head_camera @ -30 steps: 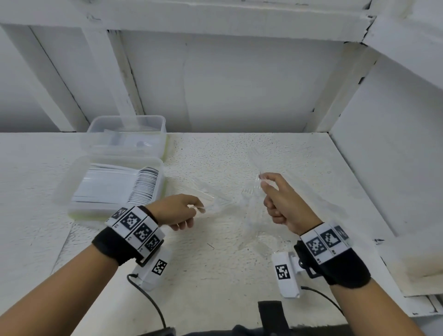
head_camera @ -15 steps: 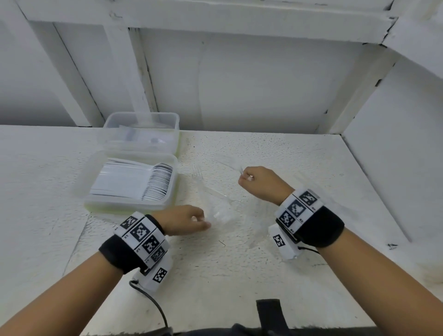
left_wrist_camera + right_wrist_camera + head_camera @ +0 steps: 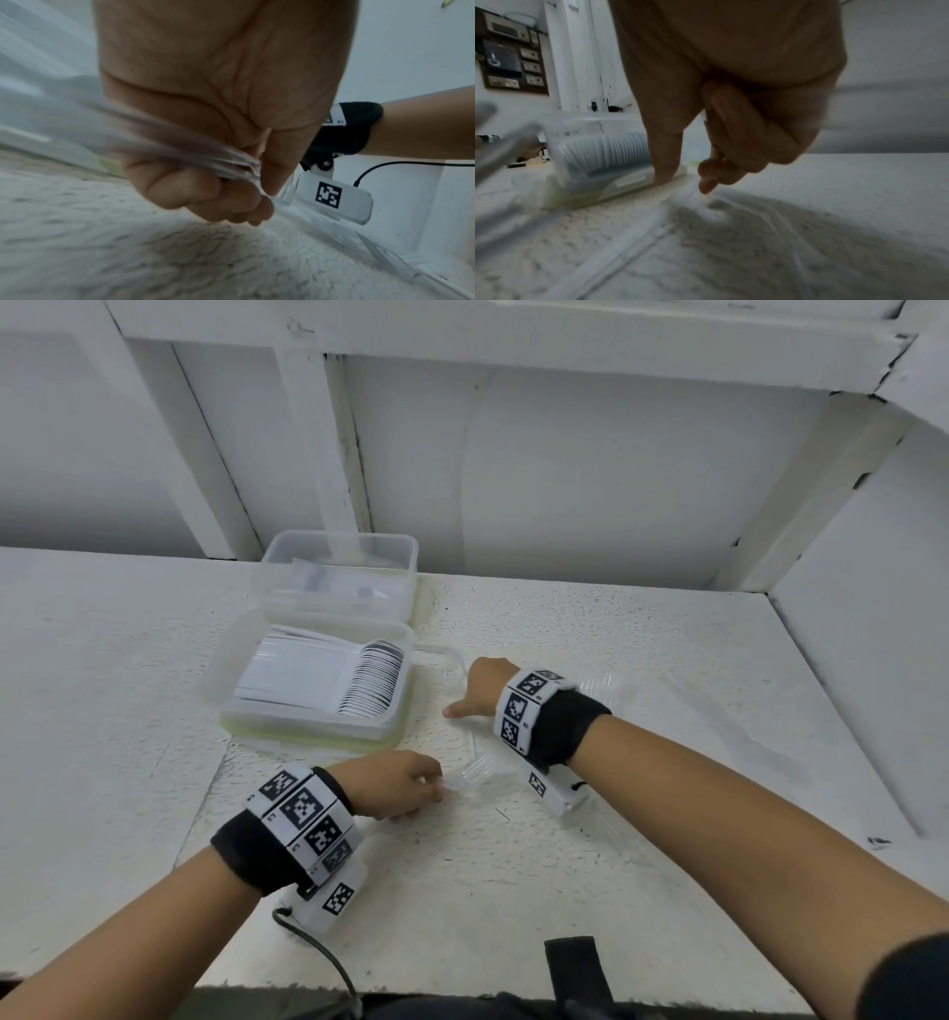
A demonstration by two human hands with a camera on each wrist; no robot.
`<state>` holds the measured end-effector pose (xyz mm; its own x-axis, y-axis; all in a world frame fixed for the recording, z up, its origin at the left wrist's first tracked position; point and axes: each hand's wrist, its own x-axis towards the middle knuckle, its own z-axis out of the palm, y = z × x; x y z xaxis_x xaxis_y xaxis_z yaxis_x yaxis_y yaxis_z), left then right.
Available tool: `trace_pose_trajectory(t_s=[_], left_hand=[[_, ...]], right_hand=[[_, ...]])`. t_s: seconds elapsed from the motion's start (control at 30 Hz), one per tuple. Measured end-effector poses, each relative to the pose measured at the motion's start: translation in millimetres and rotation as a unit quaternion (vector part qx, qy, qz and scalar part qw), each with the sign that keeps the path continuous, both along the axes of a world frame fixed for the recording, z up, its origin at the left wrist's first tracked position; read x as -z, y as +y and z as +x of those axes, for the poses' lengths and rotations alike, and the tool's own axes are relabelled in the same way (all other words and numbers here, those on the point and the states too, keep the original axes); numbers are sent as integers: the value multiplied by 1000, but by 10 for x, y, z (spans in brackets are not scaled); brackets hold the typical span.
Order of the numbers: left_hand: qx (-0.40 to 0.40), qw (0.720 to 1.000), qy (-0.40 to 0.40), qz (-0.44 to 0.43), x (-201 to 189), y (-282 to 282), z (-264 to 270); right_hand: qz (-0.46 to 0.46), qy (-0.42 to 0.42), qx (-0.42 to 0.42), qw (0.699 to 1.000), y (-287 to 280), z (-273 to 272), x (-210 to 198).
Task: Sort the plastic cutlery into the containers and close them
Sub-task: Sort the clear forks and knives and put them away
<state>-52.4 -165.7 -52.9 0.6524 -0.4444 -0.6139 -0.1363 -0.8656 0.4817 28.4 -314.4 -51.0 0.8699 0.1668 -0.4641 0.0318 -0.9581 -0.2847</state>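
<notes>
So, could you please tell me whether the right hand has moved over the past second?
Yes. The right hand has dropped towards the table and shifted left, closer to the near container.

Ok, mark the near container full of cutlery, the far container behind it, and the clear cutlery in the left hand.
near container [image 3: 308, 729]: head view, on its front wall.
far container [image 3: 336, 541]: head view, on its back rim.
clear cutlery [image 3: 195, 149]: left wrist view, on the handles the left hand [image 3: 218, 97] grips.

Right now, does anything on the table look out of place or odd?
Nothing damaged. Clear plastic cutlery lies loose on the table, outside both open containers; the left hand holds a bundle. The near container already holds a neat row.
</notes>
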Motion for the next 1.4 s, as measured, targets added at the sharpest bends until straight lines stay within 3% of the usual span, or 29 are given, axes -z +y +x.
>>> trace_pose_trajectory(t_s=[0.2,0.33,0.43,0.53,0.6,0.7,0.83,0.97,1.07,1.2,1.4], left_hand=[[-4,1000,-24,-5,4,-1,6],[-15,997,-73,-10,-48,-73,56],[-44,990,-124,-51,-58,-179,128],[-70,979,-177,-74,-12,-371,253],[-57,976,-202,-59,32,-526,356],[-35,978,-205,-30,95,-717,472],[-9,984,-180,10,189,-817,565],[12,978,-203,36,151,-848,544],[-3,982,-185,27,95,-812,490],[-72,991,-109,-29,-1,-663,386],[-213,968,-8,-131,-65,-431,197]], right_hand=[[-1,9,27,1000,-27,-62,15],[111,45,130,984,-228,-89,-161],[259,93,222,935,-542,-178,-292],[404,114,296,858,-870,-329,-352],[439,101,329,830,-1076,-412,-351],[440,84,376,811,-1332,-512,-316],[384,63,395,832,-1480,-643,-334],[295,38,378,877,-1454,-702,-304],[268,42,374,887,-1381,-703,-267],[238,55,344,907,-1232,-639,-251],[152,33,265,952,-901,-404,-207]])
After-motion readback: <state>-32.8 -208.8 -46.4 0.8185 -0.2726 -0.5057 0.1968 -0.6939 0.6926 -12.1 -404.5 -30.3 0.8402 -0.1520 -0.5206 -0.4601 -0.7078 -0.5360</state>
